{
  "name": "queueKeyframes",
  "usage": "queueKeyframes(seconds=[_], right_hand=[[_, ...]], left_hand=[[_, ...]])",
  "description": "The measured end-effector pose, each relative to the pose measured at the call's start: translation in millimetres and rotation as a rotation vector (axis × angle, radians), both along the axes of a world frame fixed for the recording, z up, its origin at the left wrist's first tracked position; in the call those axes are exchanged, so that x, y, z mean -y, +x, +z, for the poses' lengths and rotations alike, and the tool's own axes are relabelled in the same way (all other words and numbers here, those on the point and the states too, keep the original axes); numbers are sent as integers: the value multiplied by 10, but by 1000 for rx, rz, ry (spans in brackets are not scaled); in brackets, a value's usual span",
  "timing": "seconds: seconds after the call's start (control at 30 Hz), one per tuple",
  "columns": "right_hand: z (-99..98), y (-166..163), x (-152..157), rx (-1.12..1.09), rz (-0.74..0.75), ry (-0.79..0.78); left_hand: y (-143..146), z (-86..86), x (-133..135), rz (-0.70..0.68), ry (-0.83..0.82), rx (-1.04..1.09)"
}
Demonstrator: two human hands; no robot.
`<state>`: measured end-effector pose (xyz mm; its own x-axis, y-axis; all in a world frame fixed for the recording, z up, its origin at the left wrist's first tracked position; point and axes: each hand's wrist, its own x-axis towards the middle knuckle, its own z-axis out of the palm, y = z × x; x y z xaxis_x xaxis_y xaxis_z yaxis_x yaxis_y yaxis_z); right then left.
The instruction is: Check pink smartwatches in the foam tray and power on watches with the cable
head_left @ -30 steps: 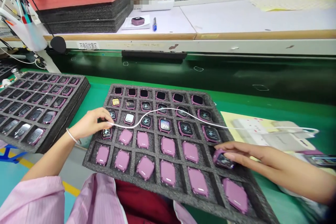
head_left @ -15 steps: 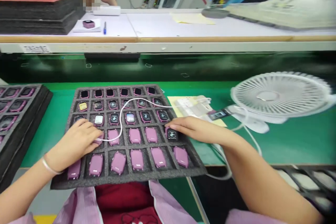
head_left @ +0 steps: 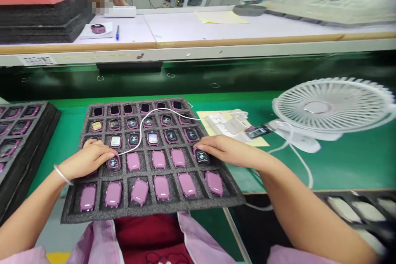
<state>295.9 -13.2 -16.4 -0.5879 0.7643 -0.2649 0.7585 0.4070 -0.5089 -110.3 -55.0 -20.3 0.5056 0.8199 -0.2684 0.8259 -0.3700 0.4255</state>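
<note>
A dark foam tray [head_left: 154,209] holds rows of purple smartwatches, some showing screens and others lying with plain purple backs up. My left hand [head_left: 89,159] is closed at the tray's left side, with the end of a thin white cable [head_left: 139,132] at its fingertips. Just under those fingertips lies a watch with a lit dial [head_left: 113,163]; whether they touch it I cannot tell. My right hand [head_left: 225,148] has its fingers stretched out, the tips at the edge of another watch with a dark dial [head_left: 202,156] in the right-hand column.
Right of the tray are a power strip [head_left: 218,119] on yellow paper and a white fan [head_left: 334,107]. Stacked foam trays [head_left: 46,132] stand at left. Behind runs a raised shelf [head_left: 179,29] with a watch [head_left: 98,28] and a blue pen [head_left: 117,33]. A person sits beyond it.
My left hand has drawn slightly left and up with the cable end. The watch below it now shows a lit dial, where purple was seen before. My right hand stays at its watch.
</note>
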Motion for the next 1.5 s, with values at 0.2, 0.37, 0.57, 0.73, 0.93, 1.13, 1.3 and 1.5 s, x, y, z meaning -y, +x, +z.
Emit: queueKeyframes(seconds=[0.2,0.37,0.57,0.73,0.93,1.13,1.3,1.5], right_hand=[[-81,-3,-70,-10,10,-3],[-46,12,-120,-20,64,-52],[-34,59,-162,-53,81,-69],[-146,65,-126,-12,-72,214],[-192,-303,243,-94,69,448],[-295,-502,394,-50,158,475],[-223,-546,324,39,153,429],[-39,-609,152,-13,169,249]], left_hand=[[35,60,-127,43,-19,-92],[66,75,-170,61,-42,-121],[52,108,-190,83,-79,-78],[124,159,-103,304,29,-60],[515,42,176,259,168,59],[699,-65,226,107,341,-88],[772,62,175,-91,531,-291],[528,122,-152,62,269,28]])
